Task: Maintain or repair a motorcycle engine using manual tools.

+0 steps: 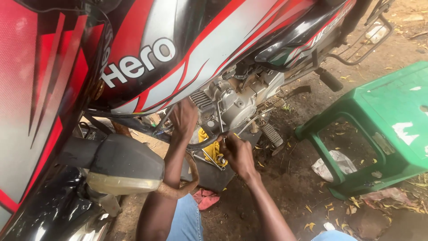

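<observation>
Red, white and black motorcycle tank (187, 53) across the top, grey engine (234, 100) just under it. Right hand (236, 151) closed around thin metal tool (221, 122), tip up against the engine. Left hand (183, 118) pressed flat beside the engine, grip impossible to tell. Yellow rag (214, 149) near the right hand. Green plastic stool (383, 120) far right on dirt ground (290, 187).

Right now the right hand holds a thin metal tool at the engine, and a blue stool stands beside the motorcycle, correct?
Not quite: the stool is green, as the head view shows. The right hand does hold a thin metal tool at the engine.
</observation>
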